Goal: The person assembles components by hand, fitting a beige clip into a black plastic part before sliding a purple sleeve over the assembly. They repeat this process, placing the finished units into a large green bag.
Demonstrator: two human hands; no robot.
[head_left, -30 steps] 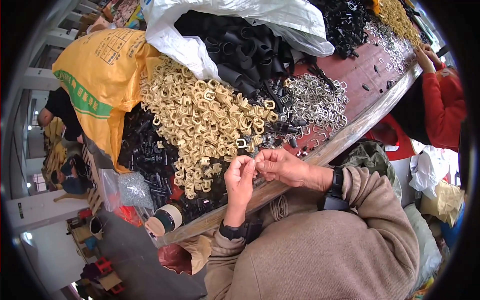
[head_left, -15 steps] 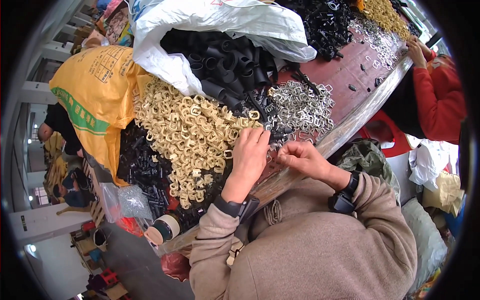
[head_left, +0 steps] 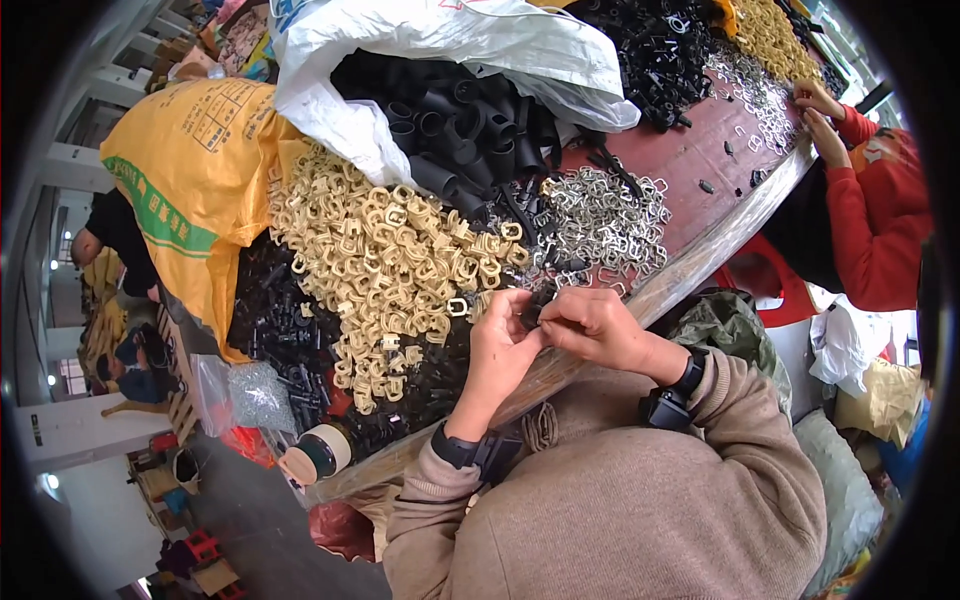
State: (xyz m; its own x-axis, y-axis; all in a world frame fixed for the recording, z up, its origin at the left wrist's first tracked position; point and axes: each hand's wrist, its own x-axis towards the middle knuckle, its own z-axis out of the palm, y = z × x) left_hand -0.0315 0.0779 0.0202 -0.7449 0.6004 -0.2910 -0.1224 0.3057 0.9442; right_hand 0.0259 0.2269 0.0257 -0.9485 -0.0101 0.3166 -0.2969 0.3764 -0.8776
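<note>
My left hand (head_left: 500, 345) and my right hand (head_left: 598, 328) meet above the near edge of the table. Between the fingertips of my left hand is a small black plastic part (head_left: 536, 306), partly covered by the fingers. My right hand's fingers are pinched together against it; whatever else they hold is hidden. Left of my hands spreads a heap of beige plastic buckle-like loops (head_left: 400, 255). Just beyond them lies a pile of silver metal rings (head_left: 607, 215). Small black parts (head_left: 275, 300) cover the table farther left.
An open white sack (head_left: 330, 100) of black tubular parts stands at the back, beside a yellow sack (head_left: 190, 150). A tub (head_left: 318, 455) and a clear bag of small bits (head_left: 260, 398) sit at the left corner. A co-worker in a red sleeve (head_left: 875, 225) works at right.
My left hand has drawn back from the heaps and now holds a black part. It has come together with my right hand, which shifted slightly left.
</note>
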